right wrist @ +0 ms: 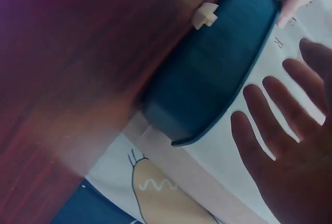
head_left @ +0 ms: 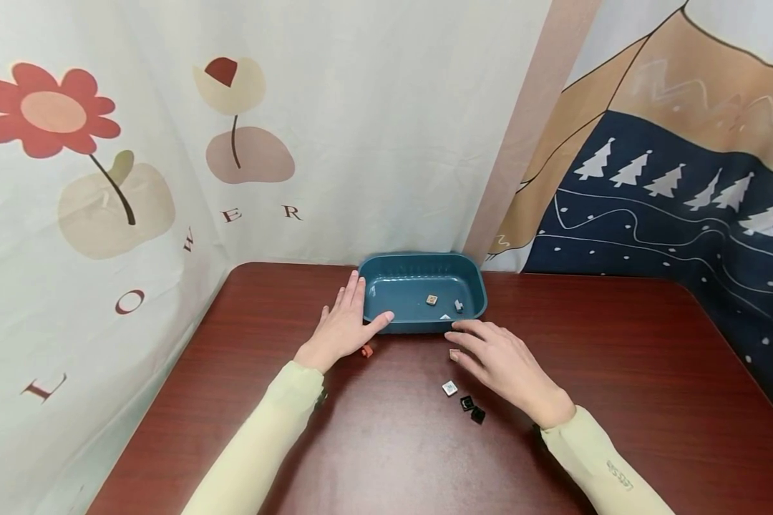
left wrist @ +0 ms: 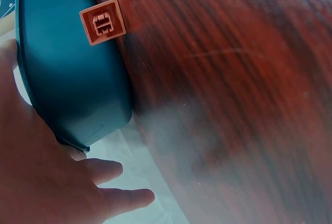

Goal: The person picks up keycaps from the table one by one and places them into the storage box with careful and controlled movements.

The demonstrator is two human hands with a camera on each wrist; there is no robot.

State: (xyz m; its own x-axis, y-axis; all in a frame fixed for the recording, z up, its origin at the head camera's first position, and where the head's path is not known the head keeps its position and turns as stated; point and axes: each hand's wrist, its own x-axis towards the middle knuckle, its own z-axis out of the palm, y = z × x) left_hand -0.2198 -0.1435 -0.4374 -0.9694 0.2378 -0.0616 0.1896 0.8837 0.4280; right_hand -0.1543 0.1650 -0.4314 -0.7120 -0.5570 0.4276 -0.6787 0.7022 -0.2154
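Observation:
A teal plastic basin point(head_left: 425, 327) stands against the back curtain, holding a tan keycap point(head_left: 431, 300), a grey keycap point(head_left: 459, 306) and a white piece partly hidden by the front wall. My left hand point(head_left: 341, 330) rests at the basin's left end, fingers straight along the side and thumb at the front rim. Just below it lies an orange keycap point(head_left: 366, 350), its hollow underside visible in the left wrist view point(left wrist: 102, 23). My right hand point(head_left: 505, 365) hovers by the front right corner, fingers spread and holding nothing. Under its fingertips is a pale keycap point(head_left: 454, 354).
In front of the basin, a white keycap point(head_left: 449, 388) and two black keycaps, one black keycap point(head_left: 478, 415) nearest me, lie on the dark red wooden table point(head_left: 386, 458). A printed curtain point(head_left: 361, 143) hangs along the table's back edge.

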